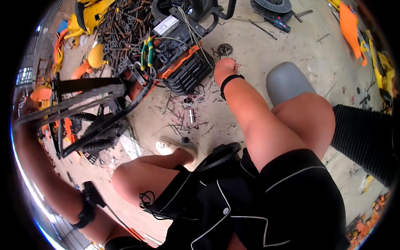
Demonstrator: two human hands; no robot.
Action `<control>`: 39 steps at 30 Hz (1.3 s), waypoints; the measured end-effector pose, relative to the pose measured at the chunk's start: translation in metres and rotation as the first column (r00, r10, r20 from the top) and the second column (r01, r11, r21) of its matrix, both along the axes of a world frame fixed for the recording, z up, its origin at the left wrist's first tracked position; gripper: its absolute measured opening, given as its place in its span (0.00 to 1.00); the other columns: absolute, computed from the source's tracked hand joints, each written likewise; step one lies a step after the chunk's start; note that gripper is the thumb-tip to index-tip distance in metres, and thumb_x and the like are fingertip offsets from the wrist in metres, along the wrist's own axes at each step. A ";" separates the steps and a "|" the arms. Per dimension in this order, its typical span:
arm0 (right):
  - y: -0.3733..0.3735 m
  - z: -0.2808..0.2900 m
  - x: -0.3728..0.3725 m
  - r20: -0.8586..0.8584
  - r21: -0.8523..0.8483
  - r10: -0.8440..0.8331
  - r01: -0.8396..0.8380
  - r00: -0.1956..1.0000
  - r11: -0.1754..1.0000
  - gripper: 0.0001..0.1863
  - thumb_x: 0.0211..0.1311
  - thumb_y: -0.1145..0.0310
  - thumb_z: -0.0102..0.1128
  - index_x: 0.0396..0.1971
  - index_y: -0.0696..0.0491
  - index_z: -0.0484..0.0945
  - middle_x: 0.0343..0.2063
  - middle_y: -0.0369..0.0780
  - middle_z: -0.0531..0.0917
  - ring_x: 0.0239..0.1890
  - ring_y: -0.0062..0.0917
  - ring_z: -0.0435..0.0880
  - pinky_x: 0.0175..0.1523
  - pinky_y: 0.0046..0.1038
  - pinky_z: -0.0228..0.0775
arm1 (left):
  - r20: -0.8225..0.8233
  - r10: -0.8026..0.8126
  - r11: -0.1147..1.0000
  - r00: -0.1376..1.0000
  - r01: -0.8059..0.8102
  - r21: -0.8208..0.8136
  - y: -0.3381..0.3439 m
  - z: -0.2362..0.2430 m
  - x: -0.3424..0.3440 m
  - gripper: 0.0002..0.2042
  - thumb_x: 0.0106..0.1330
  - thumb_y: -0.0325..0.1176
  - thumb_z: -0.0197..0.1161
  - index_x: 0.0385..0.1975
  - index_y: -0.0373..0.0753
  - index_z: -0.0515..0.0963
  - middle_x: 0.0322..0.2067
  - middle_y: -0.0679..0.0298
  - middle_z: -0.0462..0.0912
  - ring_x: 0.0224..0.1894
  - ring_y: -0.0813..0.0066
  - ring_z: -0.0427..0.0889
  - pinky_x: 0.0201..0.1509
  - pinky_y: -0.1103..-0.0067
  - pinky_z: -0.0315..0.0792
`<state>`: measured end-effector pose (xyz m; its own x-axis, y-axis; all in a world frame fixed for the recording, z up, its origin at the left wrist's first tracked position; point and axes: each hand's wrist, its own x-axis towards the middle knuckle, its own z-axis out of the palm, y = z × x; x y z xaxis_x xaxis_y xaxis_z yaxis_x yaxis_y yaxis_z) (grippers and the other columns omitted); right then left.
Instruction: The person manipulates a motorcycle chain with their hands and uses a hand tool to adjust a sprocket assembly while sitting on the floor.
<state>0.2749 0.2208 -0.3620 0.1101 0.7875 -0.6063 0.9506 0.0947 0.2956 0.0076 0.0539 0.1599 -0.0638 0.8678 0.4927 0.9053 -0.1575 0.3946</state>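
Note:
My left hand (pixel 27 107), dark and blurred at the left rim, is closed round the outer end of a black metal frame (pixel 93 93). The frame's long bars are smeared by motion and run toward a machine with an orange and black ribbed housing (pixel 189 71). My right hand (pixel 226 68) is in a fist low over the floor, right of that housing. Just beyond its knuckles a toothed sprocket (pixel 225 49) lies on the floor. Whatever the right fingers hold is hidden. Green-and-yellow-handled pliers (pixel 147 53) rest on the machine.
A heap of rusty metal parts (pixel 127 29) lies at the far left beside yellow panels (pixel 89 16). A cordless drill (pixel 278 24) lies near a grey disc (pixel 273 5) at the back. Orange and yellow panels (pixel 352 33) stand far right. Wire scraps and a silvery tube (pixel 191 116) litter the floor.

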 end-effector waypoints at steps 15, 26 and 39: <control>-0.143 0.092 -0.039 -0.130 -0.275 0.676 -0.682 0.725 0.678 0.18 0.57 0.68 0.68 0.49 0.47 0.91 0.49 0.40 0.91 0.52 0.33 0.91 0.51 0.34 0.83 | 0.051 -0.030 0.893 0.998 0.050 -0.447 -0.048 -0.182 -0.028 0.17 0.60 0.24 0.57 0.50 0.34 0.80 0.29 0.52 0.79 0.31 0.62 0.77 0.41 0.71 0.73; -0.150 0.152 -0.079 -0.179 -0.412 0.737 -0.730 0.652 0.546 0.14 0.54 0.69 0.61 0.37 0.50 0.92 0.38 0.42 0.92 0.44 0.38 0.91 0.46 0.37 0.83 | 0.081 -0.061 0.873 0.995 0.093 -0.479 -0.053 -0.167 -0.061 0.15 0.65 0.27 0.58 0.50 0.34 0.81 0.32 0.51 0.85 0.33 0.59 0.84 0.43 0.68 0.77; -0.048 0.033 0.032 -0.156 -0.236 0.533 -0.555 0.832 0.798 0.21 0.59 0.72 0.54 0.50 0.42 0.87 0.50 0.43 0.89 0.54 0.42 0.86 0.59 0.42 0.77 | 0.213 0.018 0.786 0.977 0.118 -0.607 -0.083 -0.162 -0.073 0.15 0.62 0.27 0.59 0.48 0.31 0.82 0.41 0.42 0.86 0.49 0.43 0.85 0.55 0.61 0.78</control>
